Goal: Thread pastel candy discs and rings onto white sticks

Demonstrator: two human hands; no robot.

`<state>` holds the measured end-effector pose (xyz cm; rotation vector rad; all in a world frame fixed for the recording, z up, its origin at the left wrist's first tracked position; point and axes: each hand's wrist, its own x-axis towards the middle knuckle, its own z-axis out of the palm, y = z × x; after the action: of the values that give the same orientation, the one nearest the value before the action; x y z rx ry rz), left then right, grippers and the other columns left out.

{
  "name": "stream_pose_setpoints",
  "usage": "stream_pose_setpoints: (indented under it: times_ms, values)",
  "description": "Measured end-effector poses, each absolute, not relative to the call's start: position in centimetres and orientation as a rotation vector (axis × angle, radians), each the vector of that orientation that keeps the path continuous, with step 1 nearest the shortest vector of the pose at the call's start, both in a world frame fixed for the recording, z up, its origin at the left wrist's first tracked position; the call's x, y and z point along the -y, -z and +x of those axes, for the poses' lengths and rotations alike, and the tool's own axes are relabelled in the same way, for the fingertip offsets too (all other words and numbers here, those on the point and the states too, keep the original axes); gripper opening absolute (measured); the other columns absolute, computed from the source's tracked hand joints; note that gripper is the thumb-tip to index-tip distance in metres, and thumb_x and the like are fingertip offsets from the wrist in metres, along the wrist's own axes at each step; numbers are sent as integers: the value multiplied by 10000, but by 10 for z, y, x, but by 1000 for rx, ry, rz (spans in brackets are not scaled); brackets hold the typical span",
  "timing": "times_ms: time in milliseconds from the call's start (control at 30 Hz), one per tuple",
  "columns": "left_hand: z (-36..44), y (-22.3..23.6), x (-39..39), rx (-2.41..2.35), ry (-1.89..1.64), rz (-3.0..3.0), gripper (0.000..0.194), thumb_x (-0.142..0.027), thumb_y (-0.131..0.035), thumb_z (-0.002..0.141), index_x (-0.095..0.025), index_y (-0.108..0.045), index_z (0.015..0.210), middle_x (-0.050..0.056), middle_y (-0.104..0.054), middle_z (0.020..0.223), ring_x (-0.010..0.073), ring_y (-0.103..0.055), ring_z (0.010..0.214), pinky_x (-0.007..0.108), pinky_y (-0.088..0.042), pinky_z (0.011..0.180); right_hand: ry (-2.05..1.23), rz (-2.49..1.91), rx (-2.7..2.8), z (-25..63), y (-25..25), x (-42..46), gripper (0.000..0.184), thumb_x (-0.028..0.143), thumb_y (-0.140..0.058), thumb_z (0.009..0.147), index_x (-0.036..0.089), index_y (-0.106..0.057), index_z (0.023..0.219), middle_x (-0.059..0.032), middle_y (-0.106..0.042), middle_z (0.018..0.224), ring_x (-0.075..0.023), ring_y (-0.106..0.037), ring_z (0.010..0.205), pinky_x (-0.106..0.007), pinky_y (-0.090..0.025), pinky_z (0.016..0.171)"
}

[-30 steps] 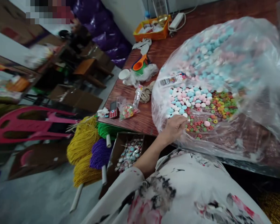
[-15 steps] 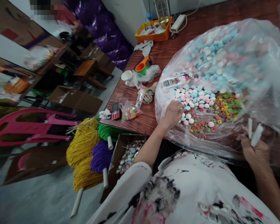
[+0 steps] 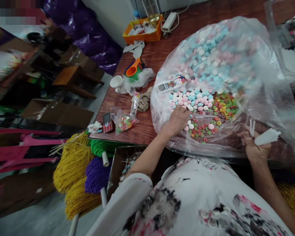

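Observation:
My left hand (image 3: 179,118) rests among pastel candies (image 3: 194,98) in pink, blue and white, its fingers bent and pressed together. A pale blue candy shows at the fingertips; whether it is gripped is unclear. The candies lie in a large clear plastic bag (image 3: 159,111) spread on the table. Beside them are small ring-shaped candies (image 3: 225,105) in red, green and yellow. My right hand (image 3: 257,149), at the bag's near right side, is closed round a bundle of white sticks (image 3: 267,136). Two thin sticks stand up by its thumb.
On the wooden table (image 3: 147,65) are an orange tray (image 3: 159,29), a power strip (image 3: 169,22), a white cup (image 3: 116,81), an orange scoop (image 3: 132,69), a phone (image 3: 107,124) and a bag of ring candies (image 3: 124,123). Cord bundles (image 3: 71,170) stand lower left.
The view has swung, so most things appear farther left. The stick bundle in my right hand has tilted over to the right, and two thin sticks now show apart. My left hand remains at the candies.

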<state>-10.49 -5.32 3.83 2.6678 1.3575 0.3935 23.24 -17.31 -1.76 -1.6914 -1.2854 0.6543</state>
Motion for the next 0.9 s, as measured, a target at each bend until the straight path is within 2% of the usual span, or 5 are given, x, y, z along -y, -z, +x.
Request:
stream_pose_setpoints:
  times_ms: [133, 267, 500, 733, 900]
  values:
    - [-105, -35, 59, -1328, -518, 2675, 229, -163, -558, 931, -199, -741, 1064, 149, -640, 1226, 291, -520, 1152, 476, -475, 978, -707, -1694, 1345, 231, 11, 172, 441, 586, -562, 934, 201, -777, 928, -12, -646, 653, -132, -512, 516, -266, -436, 510]
    - [-109, -28, 48, -1421, -893, 2567, 226, -198, -506, 972, -181, -705, 1077, 125, -679, 1103, 245, -578, 1045, 444, -493, 938, -670, -1662, 1394, 231, 10, 170, 425, 584, -602, 907, 211, -758, 775, -38, -703, 753, -153, -594, 631, -267, -450, 559]
    - [-106, -24, 42, -1373, -471, 2657, 247, -65, -463, 894, -171, -680, 842, 127, -676, 960, 251, -601, 972, 406, -503, 885, -750, -1640, 1258, 234, 14, 171, 388, 554, -596, 944, 214, -783, 951, 24, -558, 566, -125, -500, 514, -260, -395, 505]
    - [-111, -18, 37, -1339, -687, 2398, 193, -138, -554, 918, -169, -735, 978, 88, -712, 933, 205, -633, 915, 352, -511, 846, -788, -1544, 990, 223, 4, 173, 428, 542, -681, 881, 200, -750, 1131, -10, -690, 732, -98, -458, 476, -256, -380, 449]
    - [-104, -25, 34, -1361, -477, 2526, 179, -156, -580, 901, -180, -755, 930, 102, -696, 984, 236, -599, 949, 422, -495, 914, -761, -1533, 1018, 224, 12, 178, 448, 541, -647, 901, 210, -707, 1197, 19, -637, 657, -103, -492, 489, -251, -457, 492]
